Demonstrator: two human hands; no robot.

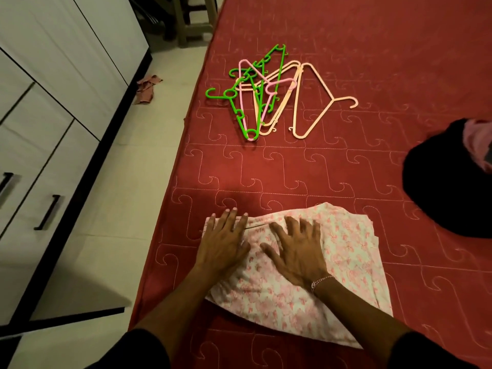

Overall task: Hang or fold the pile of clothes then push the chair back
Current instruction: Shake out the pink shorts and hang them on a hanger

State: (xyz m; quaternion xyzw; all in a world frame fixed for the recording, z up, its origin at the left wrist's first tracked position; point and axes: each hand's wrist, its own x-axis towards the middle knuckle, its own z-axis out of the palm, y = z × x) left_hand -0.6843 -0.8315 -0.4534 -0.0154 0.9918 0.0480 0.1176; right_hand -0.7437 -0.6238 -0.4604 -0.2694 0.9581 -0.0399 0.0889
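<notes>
Item one, as I see it from the head camera: a folded pink-flowered garment (306,283) lying flat on the red quilted bedspread (346,169), near the bed's near-left edge. My left hand (222,243) lies palm down on its left end, fingers straight and together, fingertips reaching just past the cloth's far edge onto the bedspread. My right hand (295,251) lies palm down on the middle of the garment, fingers spread and straight. Neither hand grasps anything; both press flat. A thin bracelet (320,281) sits on the right wrist.

Item two: a pile of dark clothes (447,187) at the right edge of the view, well apart from the folded garment, with a pink piece (476,142) on top of it.

Item three: a heap of plastic hangers (269,94) farther up the bed, green, pink and peach ones tangled together, one peach hanger lying slightly to the right of the rest.

Item four, the room: a pale tiled floor (127,198) to the left of the bed; white cupboards (53,75) with black trim and black handles along the left; a crumpled reddish cloth (146,87) on the floor by the cupboard's base; wooden furniture legs (194,20) beyond the bed's far corner, which I cannot identify with certainty.
</notes>
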